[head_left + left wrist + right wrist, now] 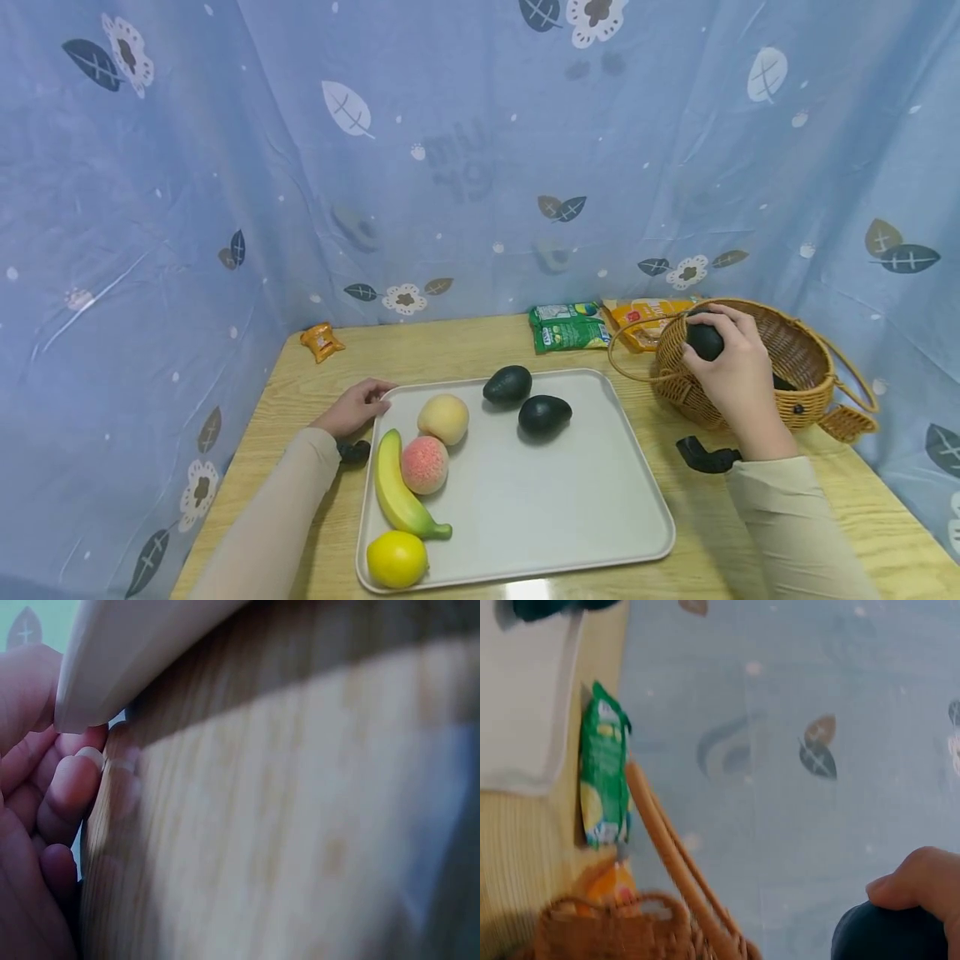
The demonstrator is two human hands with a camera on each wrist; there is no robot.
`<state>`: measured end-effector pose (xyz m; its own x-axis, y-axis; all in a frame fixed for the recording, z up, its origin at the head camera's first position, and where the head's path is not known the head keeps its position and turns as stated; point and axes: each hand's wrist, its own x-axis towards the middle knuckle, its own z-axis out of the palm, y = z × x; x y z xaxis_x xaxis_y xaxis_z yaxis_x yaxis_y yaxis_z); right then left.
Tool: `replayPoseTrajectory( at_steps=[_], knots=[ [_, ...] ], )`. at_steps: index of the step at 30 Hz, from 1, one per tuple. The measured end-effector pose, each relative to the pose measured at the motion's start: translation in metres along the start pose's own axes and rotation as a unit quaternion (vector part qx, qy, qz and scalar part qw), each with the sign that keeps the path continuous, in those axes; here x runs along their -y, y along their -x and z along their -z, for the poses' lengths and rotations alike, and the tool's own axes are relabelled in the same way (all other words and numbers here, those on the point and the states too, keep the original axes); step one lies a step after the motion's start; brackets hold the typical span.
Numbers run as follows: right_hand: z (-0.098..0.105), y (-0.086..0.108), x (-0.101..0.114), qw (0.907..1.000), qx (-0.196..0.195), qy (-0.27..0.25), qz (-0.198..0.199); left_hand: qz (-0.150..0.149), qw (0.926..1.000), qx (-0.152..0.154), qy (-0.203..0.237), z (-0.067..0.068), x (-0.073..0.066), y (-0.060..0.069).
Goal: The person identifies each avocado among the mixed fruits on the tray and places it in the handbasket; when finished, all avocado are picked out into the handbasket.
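Note:
Above the wicker basket (795, 408), my right hand (731, 358) holds a dark avocado (704, 340); the same avocado (889, 934) shows under my thumb in the right wrist view. My left hand (358, 408) pinches the back left corner of the white tray (570, 508). In the left wrist view the thumb lies against the tray rim (112, 667), with curled fingers (71, 780) below it. Two more avocados (507, 385) lie on the tray near its back edge. To their left are a yellowish peach (444, 418), a pink peach (425, 465), a banana (401, 492) and a lemon (397, 559).
Behind the tray lie a green snack bag (570, 327) and an orange snack bag (637, 321), the latter beside the basket. A small orange packet (322, 342) sits at the back left. Something dark shows inside the basket. A blue curtain (465, 167) hangs behind the table.

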<state>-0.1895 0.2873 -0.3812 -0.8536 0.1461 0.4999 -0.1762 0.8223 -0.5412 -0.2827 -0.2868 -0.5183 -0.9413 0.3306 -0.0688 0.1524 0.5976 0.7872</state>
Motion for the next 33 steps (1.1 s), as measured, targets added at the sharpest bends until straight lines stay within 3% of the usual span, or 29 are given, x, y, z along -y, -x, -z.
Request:
replayPoseTrajectory(
  at_steps=[11, 16, 19, 22, 25, 28, 33],
  knots=[
    [0.014, -0.002, -0.038, 0.9958, 0.034, 0.047, -0.072, -0.005, 1.0000, 0.002, -0.003, -0.002, -0.003, -0.002],
    [0.012, -0.001, -0.038, 0.9949, 0.032, 0.060, -0.074, -0.010, 0.9999, 0.004, -0.001, -0.002, -0.003, -0.003],
    [0.005, -0.001, -0.025, 0.9975, 0.014, 0.061, -0.032, -0.007, 1.0000, 0.001, 0.001, -0.001, -0.002, -0.002],
    [-0.007, 0.001, -0.004, 0.9984, -0.005, 0.041, 0.038, -0.006, 1.0000, -0.001, -0.001, 0.000, -0.001, -0.001],
    [-0.024, 0.005, 0.016, 0.9936, 0.001, 0.003, 0.112, -0.010, 0.9999, -0.001, -0.006, 0.000, -0.001, -0.001],
    [-0.047, 0.012, 0.031, 0.9839, 0.046, -0.036, 0.169, -0.006, 1.0000, -0.002, -0.006, 0.000, -0.001, -0.001],
    [-0.088, 0.024, 0.046, 0.9578, 0.163, -0.075, 0.225, 0.008, 1.0000, -0.003, -0.002, 0.000, -0.001, 0.000]
  ],
)
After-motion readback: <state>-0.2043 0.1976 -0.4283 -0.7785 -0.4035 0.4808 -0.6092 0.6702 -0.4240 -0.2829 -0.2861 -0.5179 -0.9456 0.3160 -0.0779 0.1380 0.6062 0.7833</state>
